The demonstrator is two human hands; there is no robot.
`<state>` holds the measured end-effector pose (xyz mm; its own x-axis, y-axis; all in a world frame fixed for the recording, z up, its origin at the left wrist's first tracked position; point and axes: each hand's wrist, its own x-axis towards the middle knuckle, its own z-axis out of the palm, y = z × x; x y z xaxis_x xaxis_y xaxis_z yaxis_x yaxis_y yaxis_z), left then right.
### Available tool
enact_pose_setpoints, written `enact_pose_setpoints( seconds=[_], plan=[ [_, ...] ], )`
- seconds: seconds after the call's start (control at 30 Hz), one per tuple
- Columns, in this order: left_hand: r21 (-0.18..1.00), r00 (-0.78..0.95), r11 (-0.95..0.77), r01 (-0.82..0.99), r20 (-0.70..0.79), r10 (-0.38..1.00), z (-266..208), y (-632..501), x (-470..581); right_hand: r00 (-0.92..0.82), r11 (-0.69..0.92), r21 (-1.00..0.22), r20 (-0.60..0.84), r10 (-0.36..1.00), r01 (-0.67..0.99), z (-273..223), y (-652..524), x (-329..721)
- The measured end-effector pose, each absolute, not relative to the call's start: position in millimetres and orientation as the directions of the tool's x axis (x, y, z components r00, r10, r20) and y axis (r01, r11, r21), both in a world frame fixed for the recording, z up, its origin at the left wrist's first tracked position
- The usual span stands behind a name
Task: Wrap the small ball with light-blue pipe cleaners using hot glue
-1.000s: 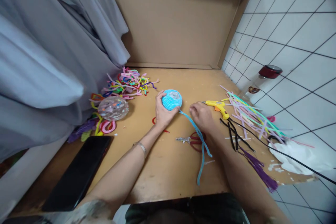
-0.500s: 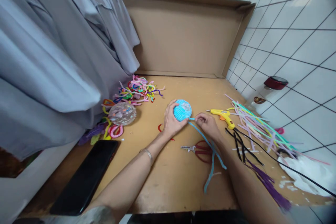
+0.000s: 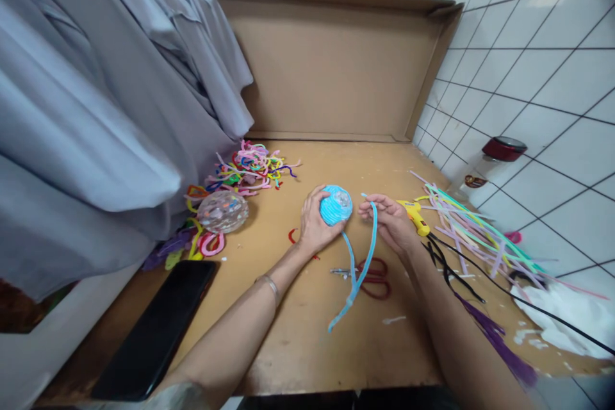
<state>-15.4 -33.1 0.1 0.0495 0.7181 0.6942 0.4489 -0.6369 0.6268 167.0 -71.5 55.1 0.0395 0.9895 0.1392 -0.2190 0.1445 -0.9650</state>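
Note:
My left hand [image 3: 313, 220] is wrapped round a ball [image 3: 334, 210] wound with light blue pipe cleaner, a greyish patch showing at its upper right. To the right, my right hand [image 3: 390, 221] pinches one end of a light blue pipe cleaner [image 3: 373, 237] between thumb and fingers. This strand hangs down in a curve and meets another blue length that runs from beneath the ball. Below both hands lie scissors [image 3: 376, 289] with red handles, partly crossed by the strands. A yellow glue gun [image 3: 417, 218] sits just beyond my right hand, which covers its front part.
At left are a speckled clear ball [image 3: 223, 211], a heap of coloured pipe cleaners [image 3: 254, 163] and a black phone [image 3: 156, 330]. Straight pipe cleaners [image 3: 473, 227], a black cord [image 3: 504, 295] and crumpled white paper [image 3: 562, 317] lie right. A cardboard panel [image 3: 331, 70] stands behind.
My right hand has moved slightly right and up, away from the ball, raising the blue strand's end. The strands have swung left over the scissors. My left hand stays on the ball.

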Motion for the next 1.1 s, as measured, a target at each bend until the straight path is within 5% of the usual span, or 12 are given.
enact_pose_setpoints(
  seconds=[0.33,0.5,0.83,1.1],
  plan=[
    [0.554,0.125,-0.682,0.478,0.725,0.677,1.5,-37.7,-15.3,0.353,0.444,-0.876,0.482,0.802,0.188,53.1,-80.8,144.3],
    [0.532,0.136,-0.699,0.478,0.742,0.657,2.7,-38.7,-14.6,0.331,0.364,-0.844,0.499,0.801,0.394,46.3,-90.9,131.0],
    [0.508,0.192,-0.71,0.487,0.73,0.655,3.5,-43.0,-19.4,0.118,0.53,-0.45,0.83,0.545,0.719,25.4,-90.5,130.0],
    [0.476,0.226,-0.731,0.489,0.74,0.633,1.7,-46.6,-20.0,0.088,0.503,-0.414,0.83,0.55,0.759,20.0,-88.2,130.0]
  ],
)
